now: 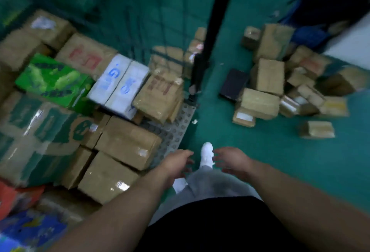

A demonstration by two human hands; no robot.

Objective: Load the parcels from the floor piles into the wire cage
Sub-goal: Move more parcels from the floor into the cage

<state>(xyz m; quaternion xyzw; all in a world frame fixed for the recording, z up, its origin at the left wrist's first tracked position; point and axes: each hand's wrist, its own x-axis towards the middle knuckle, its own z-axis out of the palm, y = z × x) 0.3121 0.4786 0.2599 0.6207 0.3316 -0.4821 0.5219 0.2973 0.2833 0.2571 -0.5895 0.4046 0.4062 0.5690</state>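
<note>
Down by the cage edge: both hands empty, parcels waiting on the floor

Left hand (176, 163) and right hand (232, 161) hang with each grip apart, holding nothing. Floor pile (280, 91) sits well off to the right, roughly fifteen taped cardboard boxes plus one dark flat parcel (233, 84); blur makes the count rough. I'd guess they're stiff and mostly light, though the tape looks slippery, so take the short ends, two-handed. Wire cage (170, 129) on the left already holds about a dozen.

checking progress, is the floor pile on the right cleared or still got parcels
Still has parcels: many brown boxes lie heaped on the green floor, outside the cage. Both hands, left hand and right hand, are empty.
</note>
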